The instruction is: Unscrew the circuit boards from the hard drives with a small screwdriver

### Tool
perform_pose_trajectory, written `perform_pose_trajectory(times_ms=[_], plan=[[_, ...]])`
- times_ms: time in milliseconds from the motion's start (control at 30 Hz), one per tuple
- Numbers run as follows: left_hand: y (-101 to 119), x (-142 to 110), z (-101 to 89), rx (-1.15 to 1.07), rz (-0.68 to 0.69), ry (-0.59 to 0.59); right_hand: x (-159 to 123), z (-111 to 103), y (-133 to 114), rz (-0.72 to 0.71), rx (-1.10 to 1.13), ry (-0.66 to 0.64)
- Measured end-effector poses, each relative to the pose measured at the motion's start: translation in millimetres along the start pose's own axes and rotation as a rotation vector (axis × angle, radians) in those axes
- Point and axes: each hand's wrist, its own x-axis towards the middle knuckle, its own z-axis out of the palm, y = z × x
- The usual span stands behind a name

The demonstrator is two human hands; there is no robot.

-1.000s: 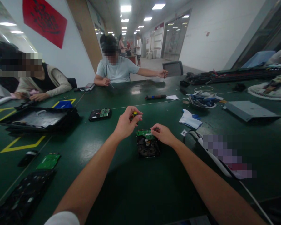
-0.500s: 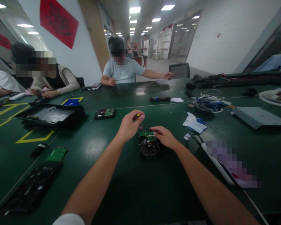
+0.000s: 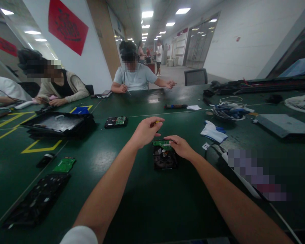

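A black hard drive (image 3: 164, 159) with a green circuit board at its far end lies on the dark green table (image 3: 147, 203) in front of me. My left hand (image 3: 145, 131) hovers just above and left of the drive's far end, closed on a small screwdriver with a yellow handle (image 3: 156, 122). My right hand (image 3: 179, 146) rests on the drive's far right corner, its fingers curled over the green board's edge.
A second hard drive (image 3: 116, 121) and a black tray (image 3: 57, 123) lie to the left, a loose green board (image 3: 64, 165) and a black panel (image 3: 38, 200) nearer. White gloves (image 3: 213, 131), a bowl of cables (image 3: 226, 111) and a grey box (image 3: 284, 124) sit right. Other people work across the table.
My left hand with the screwdriver has shifted slightly right and closer to the drive's far end. The right hand stays on the drive. The view has drifted a little.
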Motion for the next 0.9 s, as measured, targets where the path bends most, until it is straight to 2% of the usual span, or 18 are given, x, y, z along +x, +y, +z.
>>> perform_pose_trajectory(times_ms=[200, 333, 500, 733, 900], plan=[[4.0, -2.7, -1.7, 0.086, -0.013, 0.107, 2.6, 2.7, 2.5, 0.000, -0.009, 0.014], [1.1, -2.4, -4.2, 0.103, 0.009, 0.124, 2.3, 3.2, 3.1, -0.003, -0.012, 0.014], [1.1, -3.8, -7.7, 0.498, 0.156, 0.292, 0.9, 2.1, -0.8, 0.021, -0.080, -0.003], [3.5, -5.0, -9.3, 0.773, 0.210, 0.320, 2.9, 0.9, -1.5, -0.022, -0.141, 0.001], [0.9, -8.4, -10.8, 0.858, 0.272, 0.285, 1.9, 0.9, -6.5, -0.076, -0.164, -0.006]])
